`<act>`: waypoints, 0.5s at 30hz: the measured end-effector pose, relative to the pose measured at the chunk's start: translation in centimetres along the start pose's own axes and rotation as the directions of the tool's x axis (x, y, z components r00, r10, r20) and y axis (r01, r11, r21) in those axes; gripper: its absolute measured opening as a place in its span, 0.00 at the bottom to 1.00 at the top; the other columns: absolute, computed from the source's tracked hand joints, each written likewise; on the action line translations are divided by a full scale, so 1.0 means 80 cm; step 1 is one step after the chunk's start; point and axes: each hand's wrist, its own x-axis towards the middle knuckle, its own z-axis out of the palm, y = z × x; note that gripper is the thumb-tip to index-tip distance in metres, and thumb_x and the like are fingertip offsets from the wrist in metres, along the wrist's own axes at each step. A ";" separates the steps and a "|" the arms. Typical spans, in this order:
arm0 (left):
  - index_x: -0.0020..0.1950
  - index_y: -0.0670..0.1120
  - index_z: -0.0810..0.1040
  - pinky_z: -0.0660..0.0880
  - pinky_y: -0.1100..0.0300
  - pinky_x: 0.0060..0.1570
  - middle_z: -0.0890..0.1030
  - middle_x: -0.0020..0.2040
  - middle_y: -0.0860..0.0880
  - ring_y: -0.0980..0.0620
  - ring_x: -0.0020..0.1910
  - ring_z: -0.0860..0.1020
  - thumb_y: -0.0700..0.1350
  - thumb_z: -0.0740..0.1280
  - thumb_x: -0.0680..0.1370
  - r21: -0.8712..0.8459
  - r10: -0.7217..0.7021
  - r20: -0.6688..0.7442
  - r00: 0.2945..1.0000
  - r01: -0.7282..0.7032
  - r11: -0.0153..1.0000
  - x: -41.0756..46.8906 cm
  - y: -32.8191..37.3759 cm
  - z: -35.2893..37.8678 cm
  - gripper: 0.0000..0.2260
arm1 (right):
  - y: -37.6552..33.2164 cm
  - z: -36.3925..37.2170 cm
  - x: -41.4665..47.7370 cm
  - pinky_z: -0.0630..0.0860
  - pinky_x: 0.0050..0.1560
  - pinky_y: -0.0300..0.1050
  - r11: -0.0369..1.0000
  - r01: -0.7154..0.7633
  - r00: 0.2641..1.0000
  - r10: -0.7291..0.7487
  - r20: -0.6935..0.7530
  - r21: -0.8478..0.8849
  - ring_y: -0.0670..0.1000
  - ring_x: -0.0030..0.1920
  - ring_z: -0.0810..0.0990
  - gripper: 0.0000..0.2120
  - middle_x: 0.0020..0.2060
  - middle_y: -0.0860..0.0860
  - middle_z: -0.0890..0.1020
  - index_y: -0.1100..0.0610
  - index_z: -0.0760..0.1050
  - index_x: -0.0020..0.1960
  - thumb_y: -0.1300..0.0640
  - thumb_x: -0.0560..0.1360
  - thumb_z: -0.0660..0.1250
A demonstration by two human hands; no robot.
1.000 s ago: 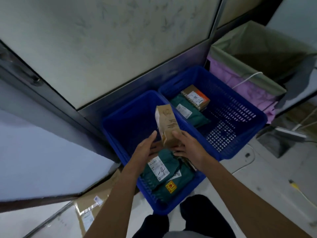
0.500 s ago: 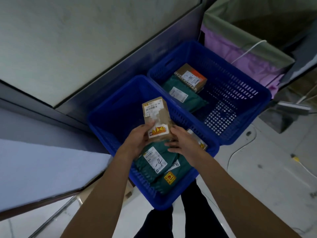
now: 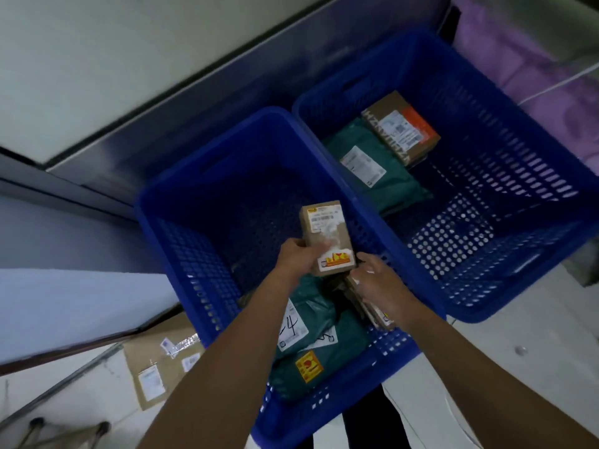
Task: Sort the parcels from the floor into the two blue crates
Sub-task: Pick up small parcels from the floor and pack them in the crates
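Observation:
Two blue crates stand side by side against a wall. Over the left crate (image 3: 181, 254) my left hand (image 3: 296, 257) grips a small brown cardboard box (image 3: 325, 234) with a white label and an orange sticker. My right hand (image 3: 376, 283) hovers just right of the box's lower corner, fingers loosely spread, above another brown parcel (image 3: 372, 309) leaning on the crate's right wall. Green mailer bags (image 3: 324, 345) lie at the near end of this crate. The right crate (image 3: 525, 163) holds a green mailer (image 3: 379, 170) and a brown box with an orange stripe (image 3: 402, 128).
A flat cardboard parcel (image 3: 158, 364) lies on the floor left of the left crate. A purple and green bin (image 3: 531, 56) stands at the back right. A metal stand's legs (image 3: 58, 435) show at the bottom left. My dark trousers show below the crates.
The brown box has been lowered into the left crate with its label face up. My right hand has let go of it and drawn slightly away. The view has tilted down and closer.

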 end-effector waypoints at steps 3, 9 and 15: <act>0.59 0.44 0.82 0.83 0.54 0.48 0.86 0.54 0.46 0.51 0.48 0.85 0.49 0.78 0.72 -0.012 -0.015 -0.019 1.000 0.014 1.000 0.034 -0.013 0.028 0.18 | -0.002 -0.008 0.019 0.72 0.55 0.44 0.955 0.118 0.993 -0.111 0.039 -0.271 0.48 0.55 0.74 0.21 0.61 0.48 0.74 0.49 0.64 0.76 0.53 0.84 0.61; 0.52 0.49 0.82 0.81 0.49 0.55 0.84 0.50 0.51 0.48 0.50 0.83 0.56 0.75 0.74 -0.051 -0.109 -0.055 0.993 0.106 0.993 0.074 -0.042 0.069 0.13 | 0.006 -0.012 0.061 0.73 0.57 0.46 0.811 0.232 0.973 -0.191 0.133 -0.537 0.53 0.63 0.74 0.29 0.73 0.50 0.65 0.48 0.53 0.82 0.52 0.84 0.60; 0.61 0.46 0.82 0.79 0.50 0.59 0.84 0.56 0.46 0.48 0.54 0.82 0.52 0.70 0.78 -0.016 -0.151 -0.004 0.988 0.151 0.988 0.099 -0.064 0.087 0.15 | 0.018 0.000 0.112 0.68 0.70 0.50 0.628 0.245 0.969 -0.130 0.211 -0.739 0.56 0.72 0.68 0.29 0.78 0.57 0.62 0.57 0.53 0.81 0.50 0.84 0.56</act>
